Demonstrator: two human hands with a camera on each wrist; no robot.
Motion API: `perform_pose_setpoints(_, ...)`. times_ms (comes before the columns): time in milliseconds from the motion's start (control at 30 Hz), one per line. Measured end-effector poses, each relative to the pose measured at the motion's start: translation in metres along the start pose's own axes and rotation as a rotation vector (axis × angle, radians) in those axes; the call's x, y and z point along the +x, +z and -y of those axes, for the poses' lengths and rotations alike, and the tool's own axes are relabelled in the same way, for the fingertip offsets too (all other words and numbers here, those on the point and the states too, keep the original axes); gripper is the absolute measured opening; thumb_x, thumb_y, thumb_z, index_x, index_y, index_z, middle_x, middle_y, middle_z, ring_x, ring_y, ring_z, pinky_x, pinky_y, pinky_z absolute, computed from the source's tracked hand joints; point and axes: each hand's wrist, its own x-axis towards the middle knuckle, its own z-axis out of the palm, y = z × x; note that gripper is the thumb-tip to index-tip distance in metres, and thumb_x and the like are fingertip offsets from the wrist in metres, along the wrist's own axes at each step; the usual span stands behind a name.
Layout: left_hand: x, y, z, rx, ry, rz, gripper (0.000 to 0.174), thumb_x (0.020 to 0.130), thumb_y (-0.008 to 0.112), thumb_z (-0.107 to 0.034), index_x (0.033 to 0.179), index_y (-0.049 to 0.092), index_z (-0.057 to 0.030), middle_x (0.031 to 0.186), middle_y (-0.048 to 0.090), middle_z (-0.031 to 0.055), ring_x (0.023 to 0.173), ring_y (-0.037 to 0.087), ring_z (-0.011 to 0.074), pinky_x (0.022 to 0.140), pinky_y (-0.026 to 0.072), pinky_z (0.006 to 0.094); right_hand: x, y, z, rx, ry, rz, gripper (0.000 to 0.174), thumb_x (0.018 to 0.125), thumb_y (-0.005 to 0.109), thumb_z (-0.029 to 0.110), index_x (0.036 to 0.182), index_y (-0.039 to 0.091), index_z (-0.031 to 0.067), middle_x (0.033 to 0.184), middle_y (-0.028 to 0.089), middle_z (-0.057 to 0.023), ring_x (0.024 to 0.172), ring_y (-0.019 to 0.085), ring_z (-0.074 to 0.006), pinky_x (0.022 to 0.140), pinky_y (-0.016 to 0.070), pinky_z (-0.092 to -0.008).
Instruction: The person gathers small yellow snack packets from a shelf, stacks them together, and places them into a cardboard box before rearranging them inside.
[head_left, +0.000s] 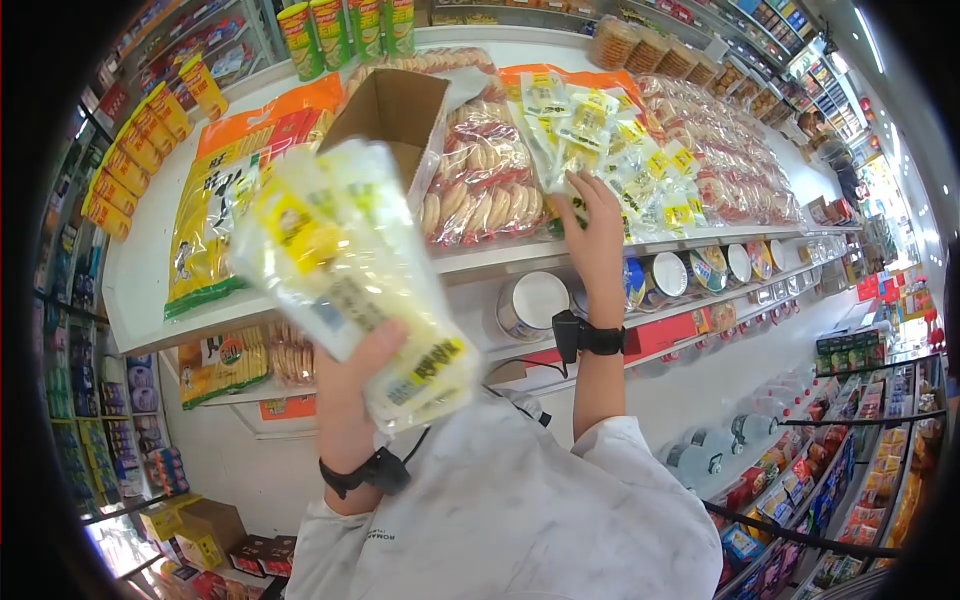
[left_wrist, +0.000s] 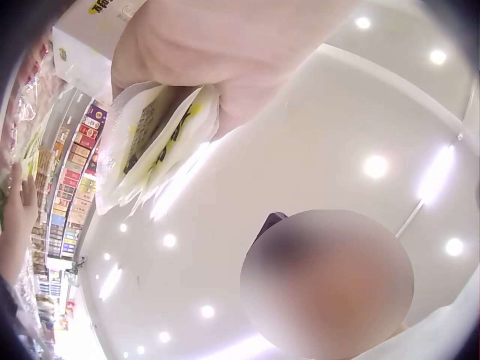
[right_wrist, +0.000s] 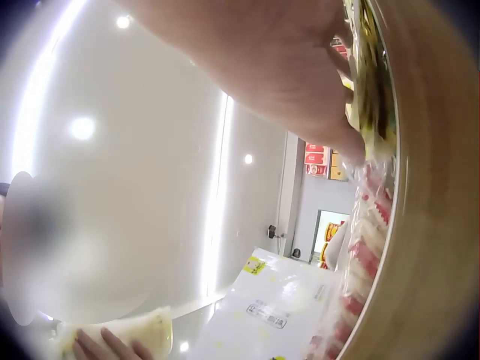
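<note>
In the head view, at 8 o'clock, the left hand [head_left: 350,388] pinches the fanned packets [head_left: 345,275] between thumb and fingers, probably because their films slip easily. At 2 o'clock, the right hand [head_left: 596,225] has its fingers spread, touching the packet pile [head_left: 588,122] on the shelf [head_left: 138,272], perhaps to keep it from sliding. The open carton [head_left: 392,105] stands at 11 o'clock, probably for easy reach.
</note>
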Motion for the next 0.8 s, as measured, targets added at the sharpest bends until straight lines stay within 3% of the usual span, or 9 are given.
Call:
perform_pose_setpoints(200, 0.007, 0.03, 0.016, 0.18, -0.228, 0.344, 0.053, 0.092, 0.081, -0.009, 0.138, 0.058, 0.0017, 0.125, 0.071, 0.0105, 0.108, 0.072, 0.0186, 0.092, 0.0601, 0.036, -0.01, -0.041, 0.049, 0.874, 0.453, -0.356, 0.039, 0.112, 0.055, 0.026, 0.134, 0.068, -0.0037, 0.14, 0.066, -0.0246, 0.135, 0.059, -0.0355, 0.112, 0.0464, -0.0399)
perform_pose_setpoints(300, 0.029, 0.043, 0.039, 0.119, -0.366, 0.366, 0.051, 0.094, 0.08, -0.009, 0.139, 0.058, 0.0023, 0.127, 0.071, 0.0102, 0.112, 0.071, 0.0173, 0.094, 0.0587, 0.0346, -0.024, -0.075, 0.116, 1.008, 0.383, -0.606, 0.038, 0.11, 0.055, 0.022, 0.136, 0.068, -0.0022, 0.143, 0.064, -0.0251, 0.138, 0.058, -0.036, 0.115, 0.0442, -0.0433)
perform_pose_setpoints(400, 0.052, 0.051, 0.063, 0.106, -0.189, 0.354, 0.05, 0.095, 0.077, -0.008, 0.14, 0.057, 0.0024, 0.127, 0.071, 0.0097, 0.114, 0.07, 0.0164, 0.096, 0.0571, 0.0332, -0.067, -0.098, 0.116, 0.381, -0.171, -0.241, 0.039, 0.101, 0.064, 0.014, 0.138, 0.068, 0.0014, 0.148, 0.061, -0.0234, 0.141, 0.055, -0.0374, 0.118, 0.0417, -0.0483)
perform_pose_setpoints(500, 0.07, 0.037, 0.086, 0.113, -0.096, 0.392, 0.049, 0.102, 0.069, -0.011, 0.146, 0.051, 0.0015, 0.137, 0.065, 0.0111, 0.122, 0.066, 0.0173, 0.099, 0.055, 0.033, -0.072, -0.1, 0.124, 0.335, -0.327, 0.219, 0.049, 0.09, 0.073, 0.009, 0.139, 0.069, 0.0054, 0.152, 0.058, -0.0202, 0.143, 0.053, -0.0391, 0.119, 0.0396, -0.0528)
perform_pose_setpoints(533, 0.074, 0.034, 0.094, 0.062, -0.09, 0.398, 0.049, 0.103, 0.067, -0.011, 0.147, 0.05, 0.0014, 0.14, 0.063, 0.0115, 0.123, 0.065, 0.0175, 0.1, 0.0546, 0.0331, -0.074, -0.097, 0.126, 0.351, -0.294, 0.212, 0.05, 0.088, 0.075, 0.008, 0.139, 0.069, 0.0062, 0.153, 0.057, -0.0193, 0.143, 0.052, -0.0397, 0.119, 0.0397, -0.0531)
perform_pose_setpoints(567, 0.077, 0.033, 0.1, 0.125, -0.038, 0.42, 0.054, 0.109, 0.062, -0.025, 0.154, 0.044, -0.0013, 0.147, 0.059, 0.0117, 0.13, 0.062, 0.0189, 0.104, 0.0546, 0.0341, -0.077, -0.092, 0.127, 0.363, -0.262, 0.203, 0.052, 0.087, 0.076, 0.007, 0.138, 0.07, 0.0069, 0.153, 0.057, -0.0184, 0.144, 0.052, -0.0402, 0.119, 0.0397, -0.0534)
perform_pose_setpoints(667, 0.075, 0.044, 0.094, -0.05, -0.247, 0.282, 0.057, 0.109, 0.062, -0.032, 0.154, 0.044, -0.0027, 0.146, 0.059, 0.0118, 0.129, 0.062, 0.0188, 0.103, 0.0549, 0.0331, -0.08, -0.084, 0.123, 0.412, -0.213, 0.198, 0.053, 0.087, 0.077, 0.007, 0.14, 0.068, 0.007, 0.153, 0.057, -0.018, 0.143, 0.052, -0.0404, 0.118, 0.0403, -0.0535)
perform_pose_setpoints(767, 0.075, 0.043, 0.088, -0.29, -0.29, 0.379, 0.058, 0.108, 0.065, -0.036, 0.151, 0.047, -0.0002, 0.142, 0.061, 0.0112, 0.124, 0.064, 0.0179, 0.1, 0.0548, 0.0336, -0.082, -0.084, 0.12, 0.508, -0.146, 0.243, 0.053, 0.088, 0.076, 0.005, 0.14, 0.064, 0.0041, 0.151, 0.058, -0.0181, 0.143, 0.053, -0.0394, 0.118, 0.0409, -0.0518)
perform_pose_setpoints(800, 0.075, 0.043, 0.089, -0.163, -0.253, 0.356, 0.057, 0.107, 0.066, -0.035, 0.149, 0.049, 0.0, 0.14, 0.062, 0.0111, 0.122, 0.065, 0.018, 0.099, 0.0555, 0.0335, -0.083, -0.083, 0.119, 0.601, -0.105, 0.256, 0.053, 0.089, 0.075, 0.004, 0.141, 0.062, 0.0028, 0.15, 0.059, -0.0184, 0.142, 0.053, -0.0385, 0.118, 0.0412, -0.0508)
